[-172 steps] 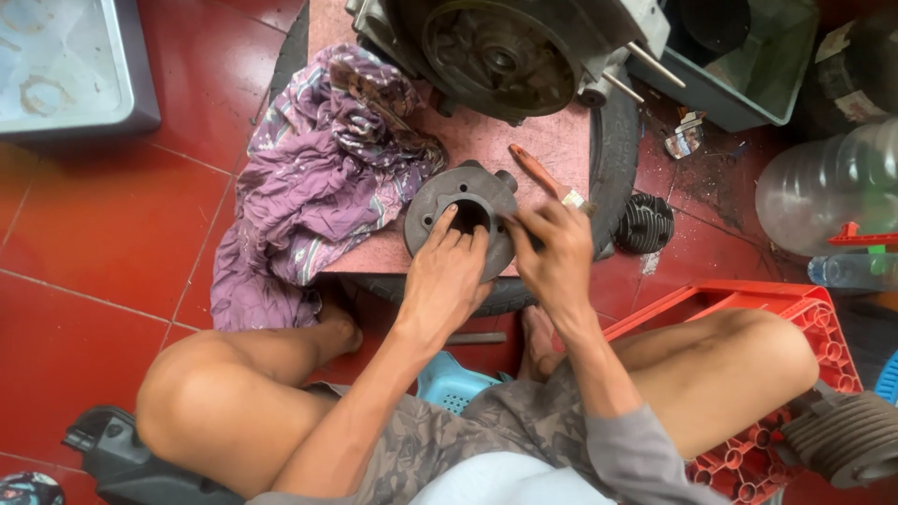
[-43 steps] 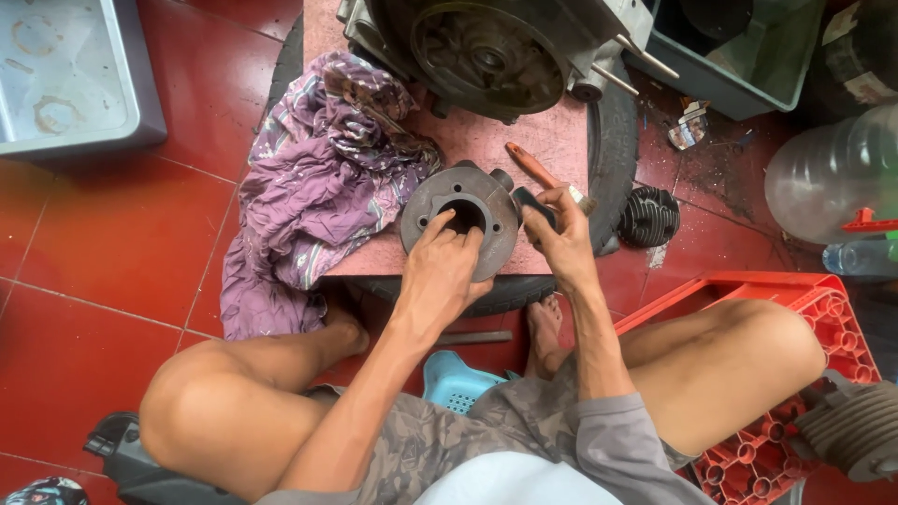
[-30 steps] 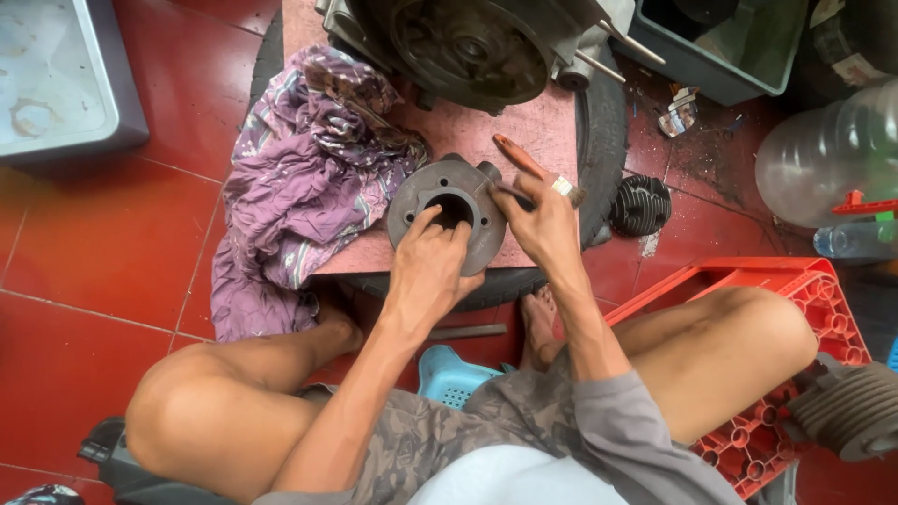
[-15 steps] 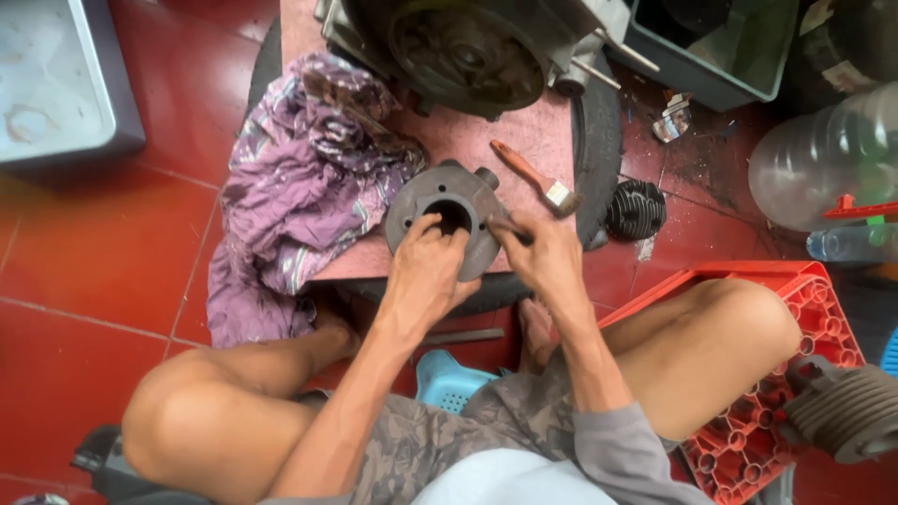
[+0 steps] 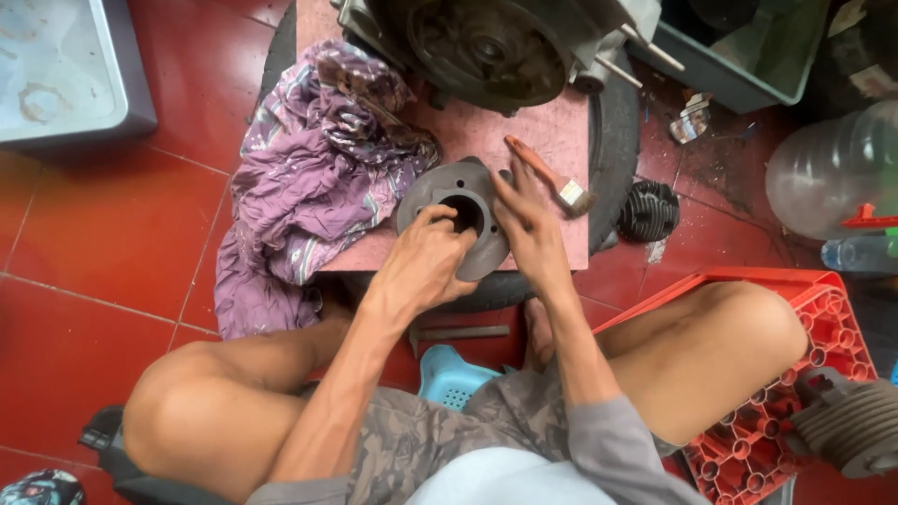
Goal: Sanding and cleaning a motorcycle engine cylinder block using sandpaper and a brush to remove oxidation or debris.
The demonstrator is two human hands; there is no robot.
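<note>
Head view: grey cylinder (image 5: 440, 192) lies between both hands (image 5: 472, 245).

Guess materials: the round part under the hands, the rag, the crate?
Round part: looks like cast metal, dull grey, matte, with a bored centre hole. Rag: woven cloth, purple print, crumpled folds. Crate: likely moulded plastic, glossy red lattice.

Soft, even daylight filled the scene, bright enough to show every colour without harsh contrast. The glossy red tiled floor (image 5: 84, 327) carried pale, diffuse reflections, and the clear plastic water jug (image 5: 828, 168) showed a mild sheen. Shadows were faint and short, darkest under the black rubber tyre (image 5: 613, 140). The centre was sharp; the wide lens bent and softened the edges slightly.
</note>
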